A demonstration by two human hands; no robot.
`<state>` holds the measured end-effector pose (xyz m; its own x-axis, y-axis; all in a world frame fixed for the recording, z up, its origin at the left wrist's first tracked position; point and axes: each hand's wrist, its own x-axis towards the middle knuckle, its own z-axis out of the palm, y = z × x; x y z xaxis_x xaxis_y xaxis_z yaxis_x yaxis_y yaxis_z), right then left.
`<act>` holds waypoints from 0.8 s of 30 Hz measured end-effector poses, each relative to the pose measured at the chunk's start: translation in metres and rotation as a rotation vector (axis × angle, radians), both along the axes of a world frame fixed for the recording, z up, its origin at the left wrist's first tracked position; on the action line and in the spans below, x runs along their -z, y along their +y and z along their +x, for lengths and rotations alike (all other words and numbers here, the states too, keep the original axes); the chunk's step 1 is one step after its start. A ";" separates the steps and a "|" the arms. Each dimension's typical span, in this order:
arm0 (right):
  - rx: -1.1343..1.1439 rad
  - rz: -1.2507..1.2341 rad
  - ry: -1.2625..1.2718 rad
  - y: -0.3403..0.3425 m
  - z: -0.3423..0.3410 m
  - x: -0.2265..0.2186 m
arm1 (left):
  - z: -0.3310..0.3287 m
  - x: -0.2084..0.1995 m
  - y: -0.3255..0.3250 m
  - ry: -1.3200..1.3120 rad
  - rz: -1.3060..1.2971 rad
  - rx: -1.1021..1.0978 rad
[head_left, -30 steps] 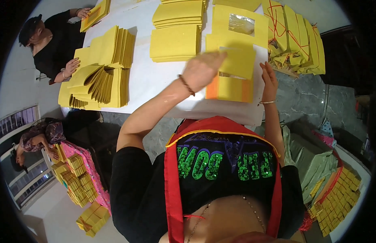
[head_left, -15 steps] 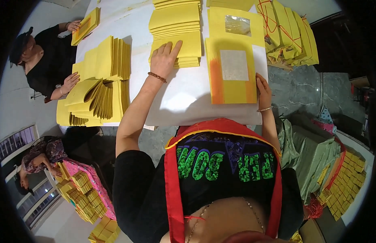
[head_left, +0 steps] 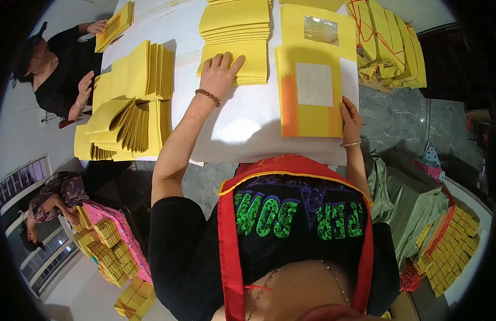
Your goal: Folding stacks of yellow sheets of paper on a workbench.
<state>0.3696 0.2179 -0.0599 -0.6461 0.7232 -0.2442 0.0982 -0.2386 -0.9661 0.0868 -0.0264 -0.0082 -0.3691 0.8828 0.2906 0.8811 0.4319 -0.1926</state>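
Note:
My left hand [head_left: 218, 76] lies with spread fingers on the near end of a row of folded yellow paper bundles [head_left: 234, 28]. Its palm faces down, and a brown bead bracelet circles the wrist. At the right side of the table, my right hand [head_left: 351, 119] rests along the right edge of a stack of yellow paper sheets [head_left: 333, 122], its fingers stretched out and slightly bent. The top sheet carries a pale silvery square [head_left: 314, 85] and orange bands down its sides. Just beyond lies another yellow sheet [head_left: 293, 35] with a shiny foil patch.
Folded yellow paper [head_left: 125, 80] is piled at the table's left, beside a co-worker [head_left: 58, 67] holding a yellow packet [head_left: 114, 29]. Another person [head_left: 58, 200] is lower left near stacked yellow bundles [head_left: 111, 246]. Red-tied yellow bundles [head_left: 392, 48] and a green cover [head_left: 408, 203] are on the right.
The co-worker's nearer hand has lifted off the yellow pile. My hands stay on the same paper; the whole view has shifted slightly.

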 end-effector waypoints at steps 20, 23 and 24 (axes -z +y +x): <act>0.001 0.092 0.039 -0.002 -0.003 0.003 | 0.009 0.014 -0.010 -0.376 -0.102 -0.125; 0.003 0.083 0.023 -0.001 -0.003 0.007 | 0.009 0.009 -0.009 -0.365 -0.125 -0.128; -0.002 0.086 0.034 -0.001 -0.003 0.007 | 0.009 0.007 -0.010 -0.364 -0.121 -0.128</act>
